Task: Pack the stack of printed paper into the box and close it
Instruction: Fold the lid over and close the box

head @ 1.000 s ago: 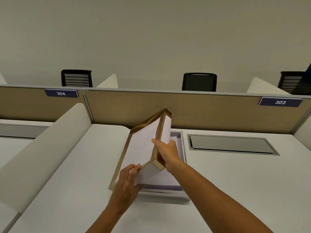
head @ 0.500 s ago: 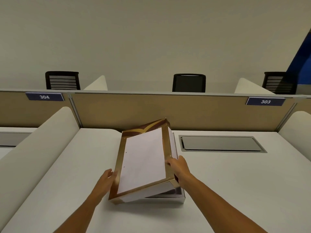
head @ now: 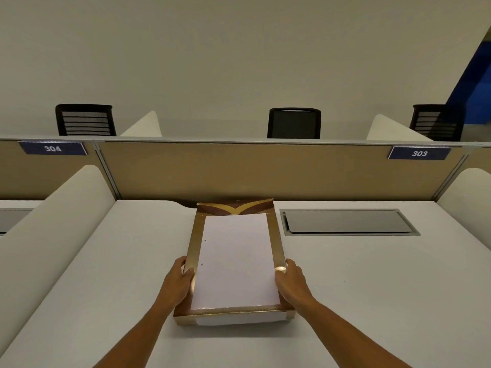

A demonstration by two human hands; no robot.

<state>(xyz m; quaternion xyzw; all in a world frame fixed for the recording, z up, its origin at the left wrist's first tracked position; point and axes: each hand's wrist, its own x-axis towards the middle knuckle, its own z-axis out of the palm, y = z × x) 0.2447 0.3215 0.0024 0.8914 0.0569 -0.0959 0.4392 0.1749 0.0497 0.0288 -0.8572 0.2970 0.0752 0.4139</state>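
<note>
A flat gold-and-brown box (head: 235, 257) lies on the white desk (head: 106, 274), its lid down and level, with a large white panel on top. My left hand (head: 178, 281) presses against the lid's left edge near the front corner. On the opposite side, my right hand (head: 291, 282) holds the right edge near the front. The stack of printed paper is hidden inside the box.
A grey cable hatch (head: 348, 222) is set into the desk right of the box. A tan partition (head: 239, 171) runs behind, with white curved dividers (head: 53, 224) on both sides. Black chairs (head: 293, 123) stand beyond it.
The lid swung from nearly upright down flat onto the box. My left hand moved from the lid's underside to its left edge, and my right hand followed the right edge down.
</note>
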